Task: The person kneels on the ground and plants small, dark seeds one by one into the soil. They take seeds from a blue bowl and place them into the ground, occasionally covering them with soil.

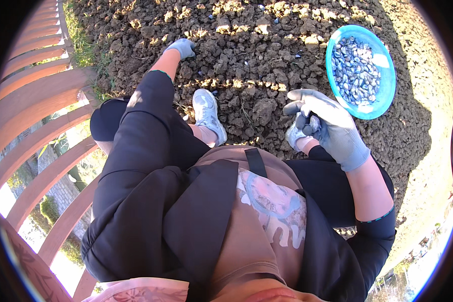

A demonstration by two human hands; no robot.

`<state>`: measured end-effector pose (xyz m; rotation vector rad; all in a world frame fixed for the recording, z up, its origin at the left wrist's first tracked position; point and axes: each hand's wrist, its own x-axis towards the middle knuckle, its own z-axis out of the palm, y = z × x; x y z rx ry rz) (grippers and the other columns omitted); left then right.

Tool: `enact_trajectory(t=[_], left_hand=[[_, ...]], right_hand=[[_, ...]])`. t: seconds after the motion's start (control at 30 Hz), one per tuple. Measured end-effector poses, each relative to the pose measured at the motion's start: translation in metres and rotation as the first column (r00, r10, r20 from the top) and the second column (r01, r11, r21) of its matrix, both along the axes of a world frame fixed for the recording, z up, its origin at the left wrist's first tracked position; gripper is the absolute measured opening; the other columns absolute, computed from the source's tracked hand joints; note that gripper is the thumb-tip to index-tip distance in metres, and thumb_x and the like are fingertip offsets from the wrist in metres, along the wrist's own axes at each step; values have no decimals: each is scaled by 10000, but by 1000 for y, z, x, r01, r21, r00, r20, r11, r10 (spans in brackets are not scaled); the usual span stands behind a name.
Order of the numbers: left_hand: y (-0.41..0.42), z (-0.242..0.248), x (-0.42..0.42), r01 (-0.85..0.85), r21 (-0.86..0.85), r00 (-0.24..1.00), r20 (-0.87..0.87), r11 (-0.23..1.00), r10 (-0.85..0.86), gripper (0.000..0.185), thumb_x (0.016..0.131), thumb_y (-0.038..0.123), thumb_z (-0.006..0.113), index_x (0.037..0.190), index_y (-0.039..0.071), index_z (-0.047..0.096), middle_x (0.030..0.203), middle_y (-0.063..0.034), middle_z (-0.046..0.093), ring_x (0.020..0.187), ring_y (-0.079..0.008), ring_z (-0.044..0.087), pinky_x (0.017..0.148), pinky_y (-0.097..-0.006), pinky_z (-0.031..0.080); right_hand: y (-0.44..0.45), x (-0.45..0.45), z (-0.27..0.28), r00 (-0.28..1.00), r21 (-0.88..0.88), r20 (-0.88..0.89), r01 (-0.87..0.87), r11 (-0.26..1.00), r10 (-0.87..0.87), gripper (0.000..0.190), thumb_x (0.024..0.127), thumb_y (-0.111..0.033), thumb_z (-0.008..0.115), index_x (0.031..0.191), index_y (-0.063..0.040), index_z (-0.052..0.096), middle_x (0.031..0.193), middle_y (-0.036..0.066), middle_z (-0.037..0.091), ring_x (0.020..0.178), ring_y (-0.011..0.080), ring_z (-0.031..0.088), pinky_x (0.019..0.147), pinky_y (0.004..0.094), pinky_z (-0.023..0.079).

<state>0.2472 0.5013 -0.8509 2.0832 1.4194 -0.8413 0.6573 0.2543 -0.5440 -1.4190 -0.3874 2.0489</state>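
Observation:
My right hand (326, 126), in a light grey work glove with darker fingers, is raised above the soil at the right. Its curled fingers hold a few bluish-grey seed pieces (315, 123), possibly cloves or beans. Just beyond that hand is a turquoise plastic basin (388, 85), holding many similar bluish, pale-edged pieces (355, 71). My left hand (182, 48), gloved the same way, reaches down to the clumpy brown soil (241, 56) at the upper left. Its fingertips point into the clods, and whether they grip anything is hidden.
Reddish-brown fence slats (37, 92) run along the left, with a grassy strip (82, 49) beside the soil. My white-grey shoe (207, 113) rests on the clods between the hands. Small pale pieces (298, 56) lie scattered on the soil.

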Motion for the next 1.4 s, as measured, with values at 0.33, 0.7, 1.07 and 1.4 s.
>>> enact_trajectory(t=[0.33, 0.7, 1.07, 1.4], left_hand=[[-140, 273, 152, -138, 159, 378, 921, 978, -96, 274, 966, 148, 694, 1232, 100, 737, 1140, -81, 740, 1033, -188, 697, 901, -308, 549], [-213, 255, 203, -161, 568, 331, 801, 807, -498, 330, 815, 221, 808, 1123, 109, 769, 1059, -69, 735, 1007, -282, 689, 913, -409, 527], [-202, 262, 206, -301, 52, 195, 981, 952, 8, 349, 902, 189, 787, 1215, 66, 690, 1030, -22, 704, 938, -85, 662, 842, -273, 548], [-52, 147, 102, -734, -144, 232, 865, 664, 444, 177, 865, 93, 818, 1022, 19, 786, 894, -54, 779, 677, -63, 681, 615, -213, 557]], right_hand=[[-2, 0, -18, 969, 230, -230, -33, 973, 88, 548, 1068, -351, 526, 1461, 21, 445, 1265, 200, 658, 1122, 249, 696, 903, 367, 607], [2, -3, -40, 914, 279, -389, -5, 960, 118, 495, 1120, -452, 333, 1305, -40, 536, 1143, 96, 612, 950, 180, 636, 807, 348, 550], [2, 2, -47, 981, 216, -188, 83, 973, -42, 429, 1002, -158, 576, 1392, 18, 548, 1137, 85, 669, 904, 129, 667, 761, 250, 585], [17, 10, -36, 984, 70, -176, 44, 997, -31, 412, 1085, -198, 511, 1425, 34, 491, 1097, 152, 699, 842, 149, 709, 675, 226, 625]])
